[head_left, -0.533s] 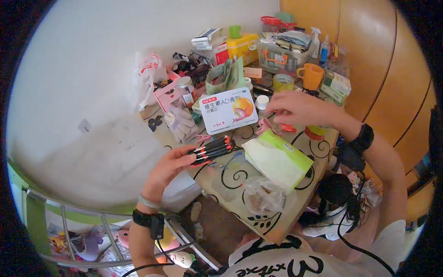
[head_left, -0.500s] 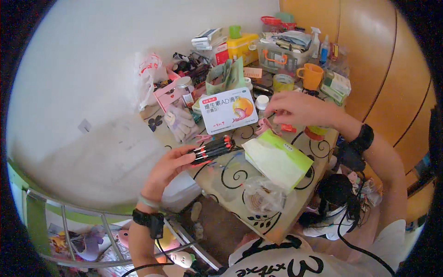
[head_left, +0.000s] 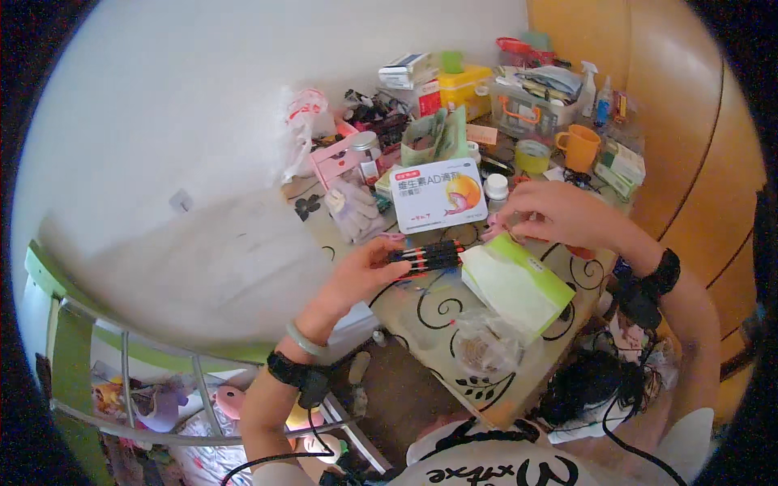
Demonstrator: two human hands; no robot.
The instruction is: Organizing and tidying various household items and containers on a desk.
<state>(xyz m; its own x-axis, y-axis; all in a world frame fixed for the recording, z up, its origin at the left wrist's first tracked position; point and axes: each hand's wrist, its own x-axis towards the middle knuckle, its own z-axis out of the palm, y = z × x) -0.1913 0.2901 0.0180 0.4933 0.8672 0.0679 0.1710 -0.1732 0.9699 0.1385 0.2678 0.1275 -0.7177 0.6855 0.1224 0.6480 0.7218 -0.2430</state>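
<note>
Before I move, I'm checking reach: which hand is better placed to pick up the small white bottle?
Probably right: the right hand is close to the small white bottle; the left hand is farther off and holds black pens.

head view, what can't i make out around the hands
All in the head view:
Left ends of the black pens: hidden by the left hand.
Whether the right hand grips the pink object: too small, partly covered by that hand.
Contents of the clear bag: clouded by creased plastic.

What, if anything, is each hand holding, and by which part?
Left hand: a bundle of black pens, held by its left end. Right hand: cannot tell if it holds anything.
</note>
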